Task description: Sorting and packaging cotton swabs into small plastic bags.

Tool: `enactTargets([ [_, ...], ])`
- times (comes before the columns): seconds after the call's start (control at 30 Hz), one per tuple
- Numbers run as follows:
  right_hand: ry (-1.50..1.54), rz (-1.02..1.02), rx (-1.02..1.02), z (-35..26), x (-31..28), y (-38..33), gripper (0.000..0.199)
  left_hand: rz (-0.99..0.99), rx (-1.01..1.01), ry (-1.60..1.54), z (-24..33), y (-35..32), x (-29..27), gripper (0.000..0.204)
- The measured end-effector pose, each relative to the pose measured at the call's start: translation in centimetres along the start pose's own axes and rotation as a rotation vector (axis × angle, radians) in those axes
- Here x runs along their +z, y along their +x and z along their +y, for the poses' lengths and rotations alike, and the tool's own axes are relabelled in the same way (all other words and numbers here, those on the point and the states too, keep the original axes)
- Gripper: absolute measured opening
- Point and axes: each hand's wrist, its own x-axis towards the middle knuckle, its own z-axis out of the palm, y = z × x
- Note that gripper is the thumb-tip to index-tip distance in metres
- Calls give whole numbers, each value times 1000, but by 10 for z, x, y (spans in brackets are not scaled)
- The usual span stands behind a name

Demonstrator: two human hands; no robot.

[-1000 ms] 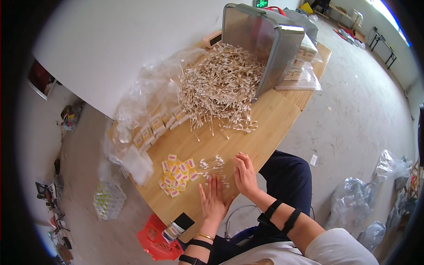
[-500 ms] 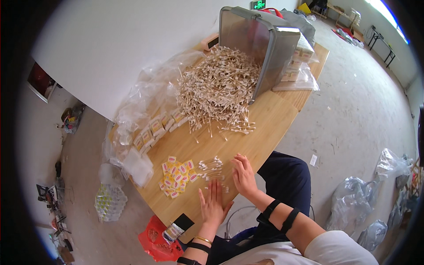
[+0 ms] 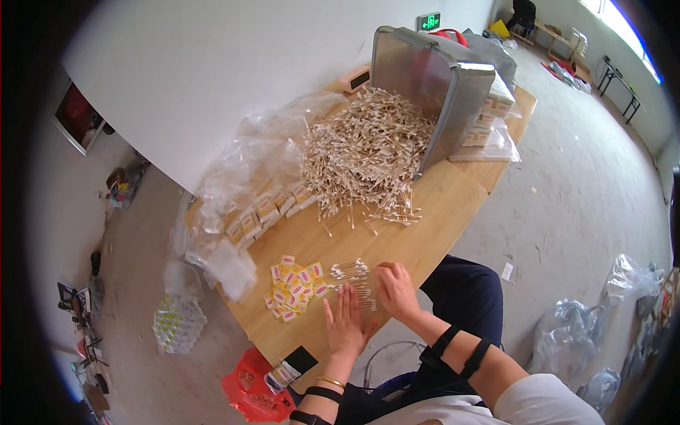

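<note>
My left hand lies flat on the wooden table, fingers spread, touching a small bunch of cotton swabs. My right hand rests beside it with fingers curled over the same swabs; whether it grips any is unclear. A cluster of small yellow and red packets lies just left of the swabs. Further back, a large heap of cotton swabs spills from a tipped grey bin.
Clear plastic bags with small yellow boxes sit at the table's left edge. More boxes in plastic lie behind the bin. A red basket and a clear tray stand on the floor at left. Plastic bags lie on the floor at right.
Both hands stay at the small swab bunch near the table's front edge, with only slight finger movement. The view has shifted a little.
</note>
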Motion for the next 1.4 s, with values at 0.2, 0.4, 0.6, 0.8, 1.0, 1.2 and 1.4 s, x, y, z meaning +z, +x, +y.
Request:
enactTargets([
  [0.2, -261, -307, -264, -26, 8, 19, 29, 106, -4, 52, -11, -1, -3, 96],
  [0.4, -349, -390, -253, -21, 6, 23, 28, 131, -29, -18, -6, 8, 4, 91],
  [0.6, -301, -350, -255, -23, 1, 25, 35, 180, -60, 15, 0, 15, 14, 88],
  [0.8, -413, -391, -373, -15, -8, 27, 35, 148, -69, -23, 4, 15, 16, 85],
  [1.0, -431, -384, -364, -16, -18, 27, 33, 126, -89, -18, 5, 14, 18, 83],
  [1.2, -448, -392, -340, -16, -8, 27, 32, 150, -70, -48, 5, 15, 17, 81],
  [1.4, -440, -334, -330, -21, -7, 31, 30, 165, -46, -37, 3, 14, 18, 80],
])
